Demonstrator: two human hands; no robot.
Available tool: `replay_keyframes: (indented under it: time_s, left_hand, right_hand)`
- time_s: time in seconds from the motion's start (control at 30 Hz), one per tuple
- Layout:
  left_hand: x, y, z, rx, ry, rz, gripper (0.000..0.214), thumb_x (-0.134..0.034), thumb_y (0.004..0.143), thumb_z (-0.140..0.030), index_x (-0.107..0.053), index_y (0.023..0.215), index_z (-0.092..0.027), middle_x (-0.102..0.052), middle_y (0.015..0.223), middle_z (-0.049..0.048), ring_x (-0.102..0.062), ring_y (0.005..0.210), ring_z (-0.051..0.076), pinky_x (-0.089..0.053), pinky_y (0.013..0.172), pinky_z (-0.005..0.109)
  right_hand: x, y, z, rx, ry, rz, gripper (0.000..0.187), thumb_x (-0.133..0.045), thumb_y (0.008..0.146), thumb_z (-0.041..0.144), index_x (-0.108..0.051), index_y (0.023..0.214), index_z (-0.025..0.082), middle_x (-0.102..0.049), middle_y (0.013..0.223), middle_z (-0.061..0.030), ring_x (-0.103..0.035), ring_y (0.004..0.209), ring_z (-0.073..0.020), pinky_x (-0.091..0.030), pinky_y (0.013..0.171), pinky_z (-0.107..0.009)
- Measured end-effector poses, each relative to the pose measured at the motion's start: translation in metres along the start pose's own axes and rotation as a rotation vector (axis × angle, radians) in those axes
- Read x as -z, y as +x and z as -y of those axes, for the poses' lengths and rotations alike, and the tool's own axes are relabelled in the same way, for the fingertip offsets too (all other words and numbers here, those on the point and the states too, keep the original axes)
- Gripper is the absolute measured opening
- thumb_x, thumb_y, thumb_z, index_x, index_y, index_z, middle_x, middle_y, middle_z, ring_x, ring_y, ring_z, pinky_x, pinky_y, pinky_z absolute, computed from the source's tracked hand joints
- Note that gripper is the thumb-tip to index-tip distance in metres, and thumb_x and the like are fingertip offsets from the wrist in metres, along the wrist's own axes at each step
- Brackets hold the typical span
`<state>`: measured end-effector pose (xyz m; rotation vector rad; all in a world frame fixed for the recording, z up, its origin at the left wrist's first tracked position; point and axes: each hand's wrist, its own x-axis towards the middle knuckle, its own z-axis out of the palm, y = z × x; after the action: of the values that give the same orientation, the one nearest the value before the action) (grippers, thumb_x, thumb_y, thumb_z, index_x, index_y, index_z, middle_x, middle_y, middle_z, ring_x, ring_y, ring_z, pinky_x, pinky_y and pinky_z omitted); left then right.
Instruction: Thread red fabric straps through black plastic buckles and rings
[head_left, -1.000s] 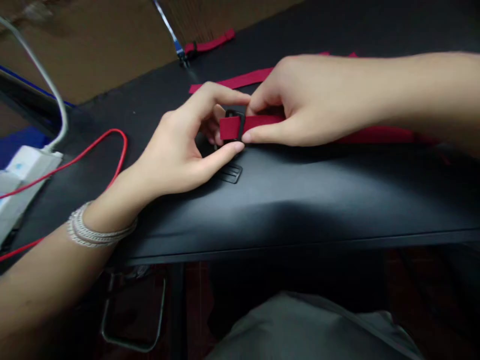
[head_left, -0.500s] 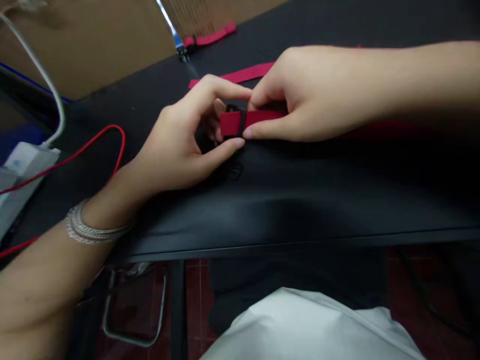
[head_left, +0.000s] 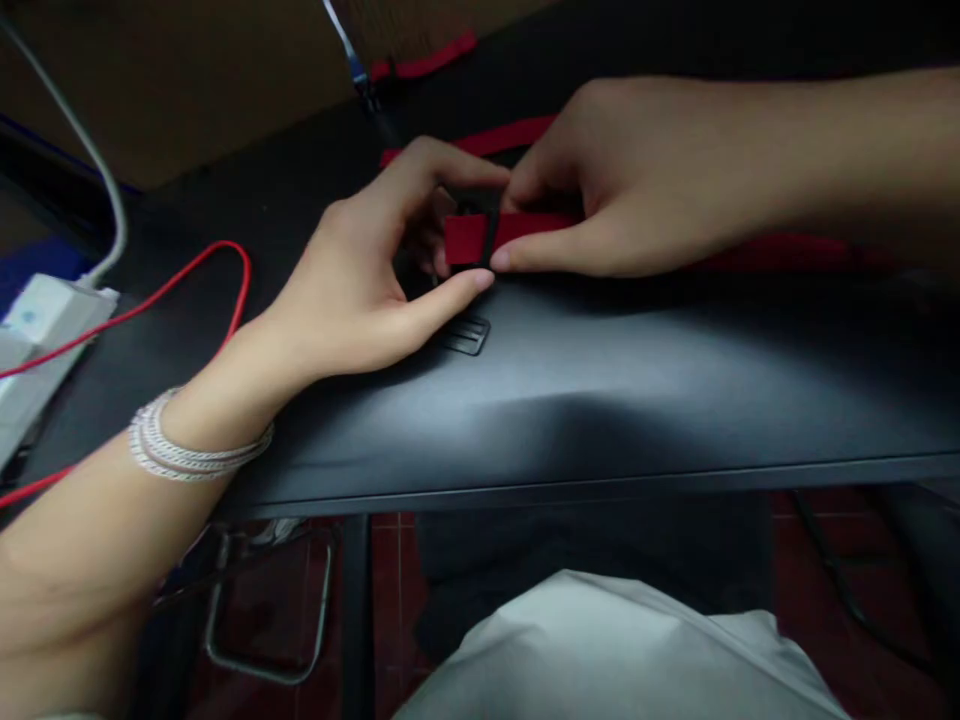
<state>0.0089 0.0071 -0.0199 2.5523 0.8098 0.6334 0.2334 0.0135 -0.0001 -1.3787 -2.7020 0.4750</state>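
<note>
The fingertips [head_left: 521, 185] of the right hand [head_left: 660, 185] were bunched above a red webbing strap [head_left: 469, 240], with the right thumb [head_left: 532, 258] pressed along its lower edge, pinching it. The left hand [head_left: 352, 290] had its fingers curled over the strap's end and a small black plastic buckle [head_left: 491, 235]. Its thumb [head_left: 450, 300] lay stretched along the lower edge, nearly meeting the right thumb. The fingers hid how the webbing passed through the buckle, so we could not tell.

The strap was held just over a black table top [head_left: 600, 400], and a second, slotted black buckle [head_left: 465, 335] lay just below the left thumb. More red strap [head_left: 510, 135] ran behind the hands, and another red piece [head_left: 424, 60] lay farther off on a brown board [head_left: 172, 90]. Left of the hands we noted a looped red cable [head_left: 176, 285], a white cable [head_left: 86, 150] and a white power strip [head_left: 52, 320]. Stacked silver bangles [head_left: 195, 450] circled the left wrist. Beyond the table's near edge showed a metal frame [head_left: 262, 610], a red tiled floor [head_left: 390, 600] and pale cloth [head_left: 600, 650].
</note>
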Motion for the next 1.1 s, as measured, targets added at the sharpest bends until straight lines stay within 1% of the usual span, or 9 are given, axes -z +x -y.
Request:
replay_keyframes:
  time_s: [0.13, 0.2, 0.27, 0.37, 0.57, 0.7, 0.87, 1.03, 1.1]
  left_hand:
    - [0.0000, -0.0001, 0.0019, -0.019, -0.006, -0.004, 0.051, -0.073, 0.087, -0.035, -0.057, 0.134, -0.022, -0.068, 0.115, 0.0104, -0.068, 0.090, 0.022, -0.058, 0.074, 0.039]
    - [-0.0001, -0.0002, 0.0017, -0.009, -0.006, -0.011, 0.050, -0.074, 0.086, -0.037, -0.059, 0.133, -0.024, -0.068, 0.116, 0.0095, -0.069, 0.091, 0.023, -0.058, 0.075, 0.039]
    - [-0.0001, -0.0004, 0.0008, 0.006, -0.013, -0.011, 0.048, -0.073, 0.087, -0.035, -0.060, 0.132, -0.027, -0.067, 0.118, 0.0093, -0.068, 0.090, 0.023, -0.057, 0.074, 0.039]
    - [-0.0001, -0.0006, -0.0002, 0.005, -0.007, -0.011, 0.047, -0.071, 0.088, -0.032, -0.059, 0.132, -0.026, -0.068, 0.117, 0.0091, -0.067, 0.088, 0.021, -0.056, 0.072, 0.039]
    - [0.0002, -0.0001, -0.0011, 0.007, 0.001, -0.005, 0.046, -0.070, 0.088, -0.031, -0.058, 0.132, -0.026, -0.067, 0.116, 0.0088, -0.066, 0.088, 0.021, -0.056, 0.072, 0.038]
    - [0.0007, 0.0002, -0.0020, 0.009, -0.006, 0.001, 0.048, -0.071, 0.088, -0.029, -0.058, 0.133, -0.021, -0.067, 0.114, 0.0103, -0.065, 0.085, 0.020, -0.055, 0.073, 0.038]
    - [0.0002, 0.0002, -0.0014, 0.000, -0.011, 0.004, 0.047, -0.070, 0.088, -0.029, -0.058, 0.133, -0.022, -0.066, 0.116, 0.0089, -0.065, 0.088, 0.020, -0.054, 0.074, 0.037]
    - [-0.0003, 0.0000, -0.0012, -0.006, -0.034, -0.010, 0.049, -0.074, 0.086, -0.031, -0.059, 0.132, -0.021, -0.067, 0.114, 0.0100, -0.066, 0.085, 0.021, -0.054, 0.071, 0.037]
    - [0.0001, -0.0001, -0.0020, 0.011, -0.012, -0.007, 0.048, -0.073, 0.088, -0.034, -0.058, 0.132, -0.022, -0.067, 0.116, 0.0092, -0.066, 0.086, 0.020, -0.056, 0.072, 0.037]
  right_hand:
    - [0.0002, -0.0005, 0.0018, -0.025, -0.012, 0.028, 0.037, -0.055, 0.090, 0.051, -0.075, 0.092, 0.019, -0.052, 0.055, 0.0000, -0.041, 0.055, -0.0092, -0.028, 0.063, -0.028]
    - [0.0000, -0.0003, 0.0021, -0.049, -0.012, 0.046, 0.039, -0.055, 0.090, 0.053, -0.076, 0.096, 0.019, -0.053, 0.058, -0.0007, -0.044, 0.059, -0.0102, -0.030, 0.066, -0.028]
    - [-0.0005, 0.0000, 0.0015, -0.036, 0.000, 0.028, 0.041, -0.054, 0.090, 0.053, -0.076, 0.095, 0.019, -0.053, 0.057, -0.0010, -0.044, 0.058, -0.0104, -0.031, 0.067, -0.030]
    - [-0.0013, 0.0005, 0.0001, 0.002, -0.004, 0.014, 0.042, -0.053, 0.090, 0.053, -0.076, 0.094, 0.019, -0.050, 0.055, 0.0002, -0.042, 0.056, -0.0097, -0.033, 0.069, -0.031]
    - [-0.0007, 0.0009, 0.0002, -0.056, -0.031, 0.011, 0.043, -0.056, 0.089, 0.054, -0.077, 0.094, 0.017, -0.049, 0.052, 0.0013, -0.051, 0.061, -0.0104, -0.040, 0.071, -0.028]
    - [0.0004, 0.0002, -0.0016, -0.006, -0.011, 0.002, 0.039, -0.055, 0.090, 0.051, -0.076, 0.092, 0.019, -0.050, 0.051, 0.0014, -0.046, 0.056, -0.0091, -0.037, 0.067, -0.028]
    - [-0.0004, 0.0008, -0.0025, -0.036, -0.032, 0.022, 0.044, -0.054, 0.090, 0.055, -0.077, 0.095, 0.018, -0.050, 0.054, 0.0008, -0.052, 0.063, -0.0112, -0.038, 0.071, -0.027]
    - [-0.0013, 0.0015, -0.0016, -0.003, -0.027, 0.001, 0.040, -0.054, 0.091, 0.053, -0.076, 0.091, 0.020, -0.050, 0.050, 0.0013, -0.040, 0.050, -0.0085, -0.030, 0.063, -0.028]
    - [-0.0013, 0.0013, -0.0016, -0.011, -0.026, -0.007, 0.038, -0.056, 0.090, 0.052, -0.076, 0.090, 0.021, -0.050, 0.049, 0.0019, -0.037, 0.048, -0.0072, -0.027, 0.062, -0.028]
